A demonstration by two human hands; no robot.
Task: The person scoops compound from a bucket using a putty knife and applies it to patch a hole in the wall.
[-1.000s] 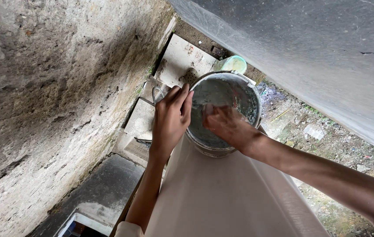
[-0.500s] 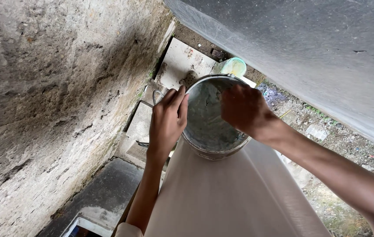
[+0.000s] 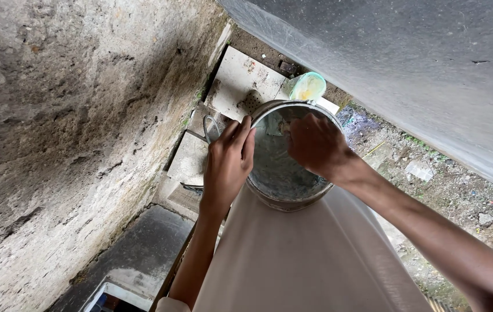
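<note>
A round grey metal bucket [image 3: 278, 179] rests in front of me, above a pale cloth [image 3: 304, 260] that covers my lap. My left hand [image 3: 229, 164] grips the bucket's near-left rim, fingers over the edge. Reaching into the bucket, my right hand [image 3: 316, 144] has its curled fingers pressed against the far inner wall. A pale patch shows beside those fingers; whether they hold anything is hidden.
A rough stone wall [image 3: 56, 144] rises on the left. Flat concrete slabs [image 3: 238, 78] lie beyond the bucket, with a small green bowl [image 3: 307, 85] on them. A grey plastic sheet [image 3: 420, 58] hangs on the right above littered dirt ground [image 3: 449, 185].
My right hand has risen from the bottom of the bucket to its far upper wall. My left hand keeps its grip on the rim.
</note>
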